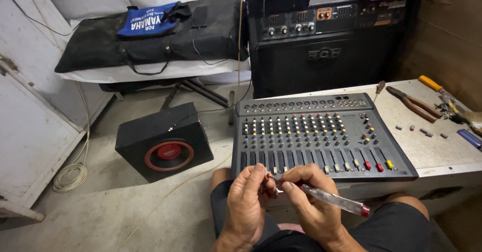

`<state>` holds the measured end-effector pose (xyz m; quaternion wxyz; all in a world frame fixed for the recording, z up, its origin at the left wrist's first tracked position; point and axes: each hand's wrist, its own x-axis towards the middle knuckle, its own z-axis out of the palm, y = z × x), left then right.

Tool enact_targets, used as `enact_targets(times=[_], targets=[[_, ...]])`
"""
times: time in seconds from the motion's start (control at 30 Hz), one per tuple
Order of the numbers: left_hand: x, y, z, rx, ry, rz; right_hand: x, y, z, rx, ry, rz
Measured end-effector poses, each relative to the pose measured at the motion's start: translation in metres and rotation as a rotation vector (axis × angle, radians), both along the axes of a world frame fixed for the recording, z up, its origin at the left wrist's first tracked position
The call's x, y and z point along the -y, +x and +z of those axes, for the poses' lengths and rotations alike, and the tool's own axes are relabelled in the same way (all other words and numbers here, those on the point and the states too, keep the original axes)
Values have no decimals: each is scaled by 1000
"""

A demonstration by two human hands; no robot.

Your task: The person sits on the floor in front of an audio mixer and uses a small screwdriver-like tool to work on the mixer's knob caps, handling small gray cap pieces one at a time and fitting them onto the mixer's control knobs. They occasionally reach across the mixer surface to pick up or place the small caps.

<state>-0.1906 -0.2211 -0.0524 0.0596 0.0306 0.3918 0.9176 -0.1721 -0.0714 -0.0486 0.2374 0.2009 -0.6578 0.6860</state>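
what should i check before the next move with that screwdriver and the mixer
1. Grip on the clear-handled screwdriver: right hand holds it near the tip end: ok.
2. Tip: left hand fingers pinch at it, so the tip is hidden: cannot tell.
3. Mixer lies flat on the white table: ok.
4. Mixer front edge sits at the table edge: not ok.
5. Small loose parts lie scattered on the table: not ok.
6. Pliers lie apart from the mixer: ok.
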Motion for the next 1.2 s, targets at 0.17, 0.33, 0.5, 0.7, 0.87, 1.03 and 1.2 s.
enact_targets(times=[0.17, 0.33, 0.5, 0.7, 0.87, 1.03, 1.2], targets=[[0, -2, -5, -27, 3, 1, 1, 1, 12, -61, 142, -63], [-2, -3, -11, -52, -93, 14, 3, 2, 18, -61, 140, -45], [-2, -1, -8, -73, -132, 9, 1, 1, 14, -72, 154, -66], [1, 0, 4, -121, -243, 3, 1, -4, 2, 86, -26, 14], [1, -4, 2, -137, -273, -1, -6, -9, -2, 254, -120, 58], [-3, -11, -7, -91, -221, 27, -2, -12, 1, -19, 127, -69], [-3, -15, -11, -99, -269, 35, 3, -13, 4, 44, 2, 50]])
